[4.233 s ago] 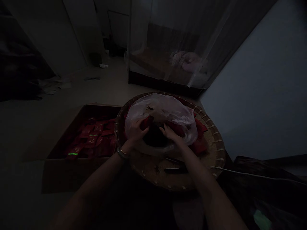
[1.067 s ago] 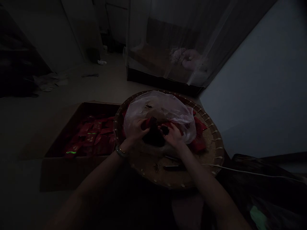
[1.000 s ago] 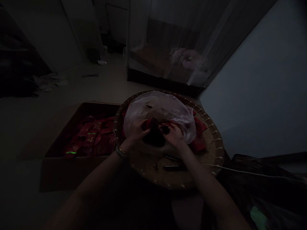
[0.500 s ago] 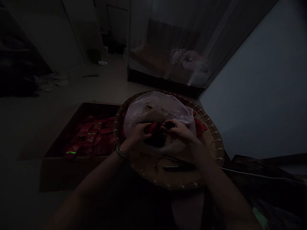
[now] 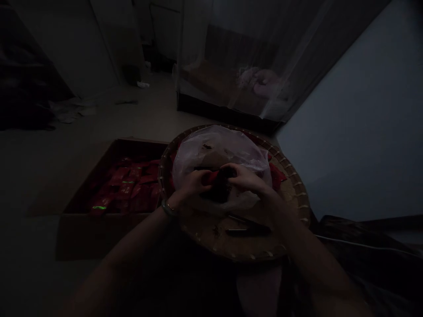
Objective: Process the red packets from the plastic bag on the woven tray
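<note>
My left hand (image 5: 192, 185) is closed round a small red packet (image 5: 210, 178), tilted with its end toward my right hand. My right hand (image 5: 243, 177) curls its fingers round a dark clump (image 5: 226, 172) of what looks like loose dried leaves, right at the packet's end. Beneath both hands a dark heap (image 5: 219, 192) of the same stuff lies in an opened clear plastic bag (image 5: 188, 152). The bag rests in a round woven bamboo tray (image 5: 205, 240). Dim light hides the packet's opening and the finer detail.
A cardboard box (image 5: 99, 235) with several red packets (image 5: 125, 189) stands left of the tray. More red packets (image 5: 277, 172) lie at the tray's right. A dark pair of scissors or similar tool (image 5: 247, 230) lies at its front. A white cable (image 5: 357, 243) runs off right.
My right hand took up a dark clump from the heap, rose to the right with it, then came back left to the packet's end. My left hand keeps the packet, now tipped toward the right hand.
</note>
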`<state>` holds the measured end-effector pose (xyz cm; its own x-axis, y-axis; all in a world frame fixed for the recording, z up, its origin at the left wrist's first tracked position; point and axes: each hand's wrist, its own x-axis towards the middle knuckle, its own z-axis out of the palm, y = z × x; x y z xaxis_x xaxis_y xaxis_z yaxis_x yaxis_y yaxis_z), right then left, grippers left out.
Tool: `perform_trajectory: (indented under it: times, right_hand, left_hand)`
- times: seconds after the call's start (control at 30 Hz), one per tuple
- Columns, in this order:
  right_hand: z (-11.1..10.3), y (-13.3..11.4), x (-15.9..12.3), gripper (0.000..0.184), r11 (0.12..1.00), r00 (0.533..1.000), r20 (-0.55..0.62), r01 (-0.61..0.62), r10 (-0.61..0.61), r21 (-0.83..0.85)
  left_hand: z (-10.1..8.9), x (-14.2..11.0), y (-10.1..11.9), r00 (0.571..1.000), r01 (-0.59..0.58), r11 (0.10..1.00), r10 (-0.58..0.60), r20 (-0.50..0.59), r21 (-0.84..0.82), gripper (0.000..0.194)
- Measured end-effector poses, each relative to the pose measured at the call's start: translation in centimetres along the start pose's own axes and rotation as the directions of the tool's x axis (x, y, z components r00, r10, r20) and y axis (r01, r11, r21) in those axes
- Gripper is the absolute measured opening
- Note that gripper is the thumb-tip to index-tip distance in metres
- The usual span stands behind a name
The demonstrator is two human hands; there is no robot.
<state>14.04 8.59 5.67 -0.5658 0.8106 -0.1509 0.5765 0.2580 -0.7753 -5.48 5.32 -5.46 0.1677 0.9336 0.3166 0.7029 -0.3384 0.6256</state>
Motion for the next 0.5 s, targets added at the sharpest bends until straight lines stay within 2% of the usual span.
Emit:
perform_trajectory:
  times: [0.17,0.37,0.5]
  right_hand:
    - [0.4,0.4,0.2,0.048,0.998,0.998,-0.003,0.061,-0.061,0.022]
    - [1.2,0.4,0.4,0.042,0.989,0.998,-0.006,0.063,-0.062,0.132]
    - [0.9,0.8,0.5,0.043,0.956,0.998,-0.020,0.060,-0.057,0.286]
  left_hand:
    - [0.0,0.0,-0.1,1.000,0.004,1.000,-0.004,-0.012,-0.001,0.049]
    - [0.0,0.0,-0.1,0.999,0.005,1.000,-0.006,-0.032,-0.022,0.049]
    - [0.1,-0.1,-0.2,0.999,0.004,0.998,-0.006,-0.037,-0.059,0.048]
